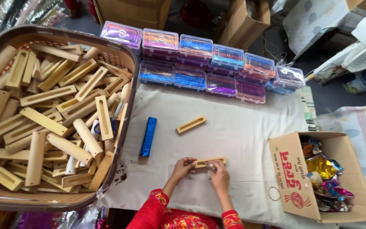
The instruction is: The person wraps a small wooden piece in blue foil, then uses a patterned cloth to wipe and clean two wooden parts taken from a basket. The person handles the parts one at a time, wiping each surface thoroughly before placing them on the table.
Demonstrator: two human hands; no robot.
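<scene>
Both hands, left hand [184, 166] and right hand [219, 174], are closed on a slotted bamboo piece [209, 161]; the filling step seems underway, needing steady fingers next.

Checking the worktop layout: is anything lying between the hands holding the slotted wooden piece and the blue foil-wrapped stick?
Nothing visible: both hands, left and right, hold the slotted wooden piece, and only bare white cloth lies between it and the blue foil-wrapped stick.

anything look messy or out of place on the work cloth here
Yes: dark crumbs lie scattered on the white cloth beside the basket edge. A loose ring also lies by the cardboard box. Otherwise nothing stands out.
</scene>
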